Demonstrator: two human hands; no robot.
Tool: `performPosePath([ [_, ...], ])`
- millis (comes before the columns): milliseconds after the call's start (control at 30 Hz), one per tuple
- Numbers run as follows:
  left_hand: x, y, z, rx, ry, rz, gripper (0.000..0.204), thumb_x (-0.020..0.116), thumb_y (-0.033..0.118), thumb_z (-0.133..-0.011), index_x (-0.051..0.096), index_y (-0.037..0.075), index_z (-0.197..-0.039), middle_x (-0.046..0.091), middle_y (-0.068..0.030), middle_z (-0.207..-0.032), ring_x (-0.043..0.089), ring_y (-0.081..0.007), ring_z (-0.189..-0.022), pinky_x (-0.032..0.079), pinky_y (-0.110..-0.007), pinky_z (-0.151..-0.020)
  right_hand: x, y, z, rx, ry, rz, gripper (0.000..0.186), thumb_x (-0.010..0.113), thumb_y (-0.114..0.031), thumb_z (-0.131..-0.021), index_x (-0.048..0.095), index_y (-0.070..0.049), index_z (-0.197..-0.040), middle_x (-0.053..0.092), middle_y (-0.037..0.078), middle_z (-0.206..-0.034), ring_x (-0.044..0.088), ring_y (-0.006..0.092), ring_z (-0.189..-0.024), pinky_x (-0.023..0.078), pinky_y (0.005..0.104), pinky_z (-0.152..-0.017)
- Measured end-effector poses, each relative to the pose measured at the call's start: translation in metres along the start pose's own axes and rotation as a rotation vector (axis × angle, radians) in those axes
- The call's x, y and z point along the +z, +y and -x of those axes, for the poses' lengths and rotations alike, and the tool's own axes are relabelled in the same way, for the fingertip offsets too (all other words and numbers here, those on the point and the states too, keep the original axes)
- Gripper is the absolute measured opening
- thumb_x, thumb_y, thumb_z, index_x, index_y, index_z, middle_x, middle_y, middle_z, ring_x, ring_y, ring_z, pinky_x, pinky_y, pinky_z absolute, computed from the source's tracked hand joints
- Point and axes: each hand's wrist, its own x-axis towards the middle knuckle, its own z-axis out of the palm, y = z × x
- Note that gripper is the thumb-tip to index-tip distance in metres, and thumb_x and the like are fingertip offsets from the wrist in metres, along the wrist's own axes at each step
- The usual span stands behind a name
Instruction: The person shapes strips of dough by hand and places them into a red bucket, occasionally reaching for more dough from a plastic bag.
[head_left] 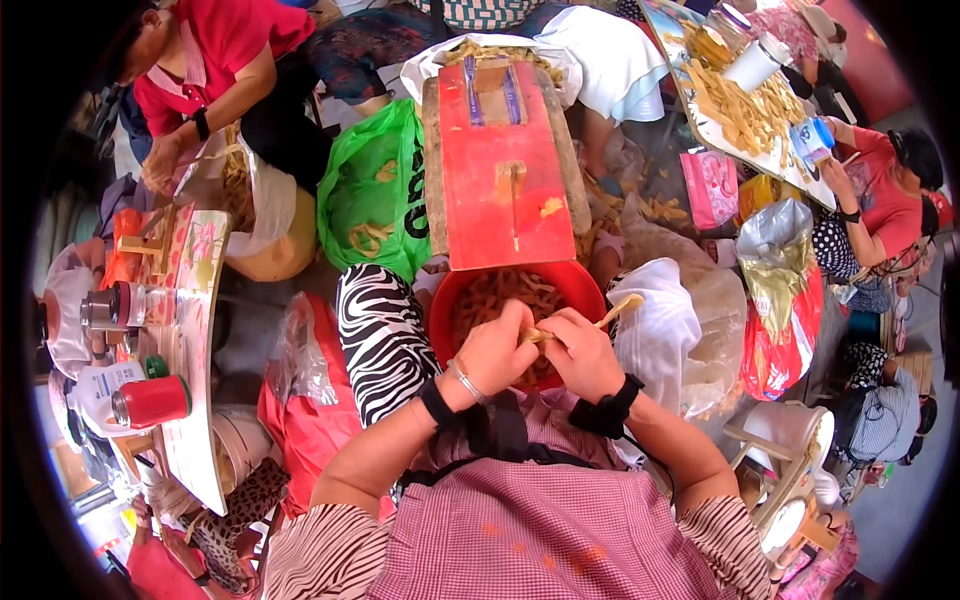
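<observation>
My left hand [497, 345] and my right hand [583, 352] meet over a red plastic tub [594, 296]. Fingers of both are pinched on one long yellow-tan strip [620, 310], whose free end sticks out to the right past my right hand. The kind of strip is hard to tell. Many similar brownish pieces [510, 290] lie in the tub below. Just beyond the tub's far rim, a red board [475, 190] carries a small upright wooden block, a thin rod and a yellow scrap.
To the left of the board a green plastic bag [345, 165] holds some strips. A white cloth [655, 330] lies right of the tub. Tables with jars and strips stand on both sides; several people sit around, one in red [225, 70] at the far left.
</observation>
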Motion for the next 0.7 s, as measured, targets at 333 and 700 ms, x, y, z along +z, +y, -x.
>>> performPosePath([
  [333, -0.026, 0.011, 0.007, 0.337, 0.139, -0.117, 0.009, 0.058, 0.008, -0.073, 0.051, 0.004, -0.076, 0.053, -0.0106, -0.076, 0.056, -0.0298, -0.07, 0.046, -0.036, -0.058, -0.015, 0.012, 0.002, 0.575, -0.607, -1.419, 0.034, 0.049, -0.025, -0.09, 0.047, -0.007, -0.12, 0.059, 0.006, -0.101, 0.057, 0.0111, -0.076, 0.047, 0.0234, -0.064],
  [700, -0.032, -0.001, 0.015, 0.007, -0.017, 0.178, 0.019, 0.054, 0.018, -0.087, 0.052, 0.002, -0.076, 0.053, -0.0033, -0.064, 0.05, -0.0107, -0.057, 0.041, -0.025, -0.051, -0.047, 0.005, -0.012, 0.627, -0.516, -0.982, 0.024, 0.052, -0.016, -0.087, 0.051, -0.004, -0.109, 0.055, 0.001, -0.073, 0.046, 0.0023, -0.054, 0.031, 0.0143, -0.042],
])
